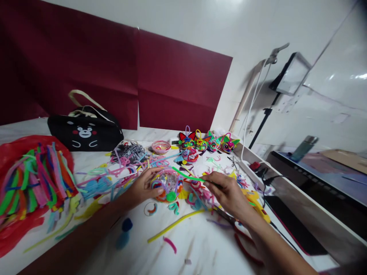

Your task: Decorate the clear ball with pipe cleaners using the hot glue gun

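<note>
My left hand [145, 187] is closed on the left side of a round, clear craft piece [169, 181] trimmed with coloured pipe cleaners. A green round patch [171, 196] shows at its lower edge. My right hand [223, 187] pinches a green pipe cleaner [186, 175], whose far end reaches the top of the craft piece. Under my right forearm lie scissors [242, 238] with red-and-black handles. A yellow glue gun [256, 204] rests just right of my right wrist. A yellow pipe cleaner [174, 227] and a short pink piece [170, 245] lie in front.
A red bag [21, 242] with bundled pipe cleaners [37, 179] lies at left, a black bear-face bag [86, 131] behind it. Several finished animal-face ornaments [213, 143] stand at the back. A pink bowl [161, 147] and loose pipe cleaners crowd the middle. A raised edge [295, 219] borders the right.
</note>
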Motion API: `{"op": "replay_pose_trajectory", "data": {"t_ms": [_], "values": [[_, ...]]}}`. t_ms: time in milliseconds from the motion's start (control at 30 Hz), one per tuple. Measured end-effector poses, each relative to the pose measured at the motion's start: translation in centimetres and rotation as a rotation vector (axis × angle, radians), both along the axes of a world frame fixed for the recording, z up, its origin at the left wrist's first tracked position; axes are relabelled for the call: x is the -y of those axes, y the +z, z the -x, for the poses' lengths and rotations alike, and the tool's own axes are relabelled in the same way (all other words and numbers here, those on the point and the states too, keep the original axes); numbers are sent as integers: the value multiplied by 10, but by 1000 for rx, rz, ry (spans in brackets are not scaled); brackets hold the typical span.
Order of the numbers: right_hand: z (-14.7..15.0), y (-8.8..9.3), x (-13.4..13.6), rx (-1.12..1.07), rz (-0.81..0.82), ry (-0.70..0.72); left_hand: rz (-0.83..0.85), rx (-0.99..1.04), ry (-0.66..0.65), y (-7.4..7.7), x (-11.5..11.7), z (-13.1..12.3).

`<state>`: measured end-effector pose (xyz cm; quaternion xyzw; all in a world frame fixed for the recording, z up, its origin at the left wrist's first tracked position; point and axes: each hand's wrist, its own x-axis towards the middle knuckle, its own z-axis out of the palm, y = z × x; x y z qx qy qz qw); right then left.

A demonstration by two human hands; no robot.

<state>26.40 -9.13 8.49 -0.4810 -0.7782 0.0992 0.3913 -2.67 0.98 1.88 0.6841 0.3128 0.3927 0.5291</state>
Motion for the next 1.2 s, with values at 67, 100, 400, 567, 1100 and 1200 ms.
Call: {"op": "replay_pose_trajectory", "data": {"t_ms": [67, 100, 400, 567, 1100, 1200], "values": [[1, 5, -2, 26, 1, 8, -74, -21, 34, -1, 4, -3], [2, 7, -4, 39, 1, 16, -110, -34, 46, -2, 6, -4], [11, 21, -22, 166, -167, 126, -199, -17, 0, -8, 19, -11], [14, 20, -25, 225, -216, 132, -165, -34, 7, -7, 28, -12], [18, 25, -14, 450, -456, 111, -291, -94, 45, -17, 35, -7], [19, 27, -13, 484, -458, 91, -265, -81, 37, -16, 37, -8]]}}
